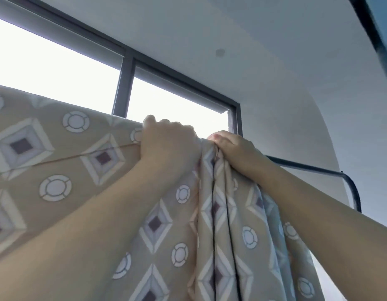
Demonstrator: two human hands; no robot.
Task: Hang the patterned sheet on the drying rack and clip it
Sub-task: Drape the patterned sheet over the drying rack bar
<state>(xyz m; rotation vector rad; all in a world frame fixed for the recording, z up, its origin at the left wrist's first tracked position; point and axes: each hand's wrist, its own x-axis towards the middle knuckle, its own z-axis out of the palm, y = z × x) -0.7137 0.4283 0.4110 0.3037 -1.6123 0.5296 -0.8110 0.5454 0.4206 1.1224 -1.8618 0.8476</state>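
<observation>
A pale ceiling (242, 29) and white wall (318, 131) fill the upper part of the view, seen from below. A wide window (57, 61) with a dark frame glows bright white behind everything, split by one dark upright bar.

The patterned sheet (57, 170) is the largest thing in front. It is tan, printed with pale diamonds that have dark purple centres, and with white rings between them. It hangs draped over the top bar of the drying rack (307, 168), high up in front of the window. To the left it lies spread and fairly flat, with a seam running across it. To the right it is bunched into deep vertical folds that fall past the bottom edge of the view.

The rack shows only as a thin dark metal bar coming out from behind the folds on the right, then curving downward at its far end.

Two bare forearms reach up from the bottom corners. The left hand (168, 146) grips the top edge of the sheet, fingers (152, 120) curled over it and closed on the cloth. The right hand (236, 148), just beside it, presses on the gathered folds at the bar, thumb toward the left hand, fingers closed around the bunched cloth.
</observation>
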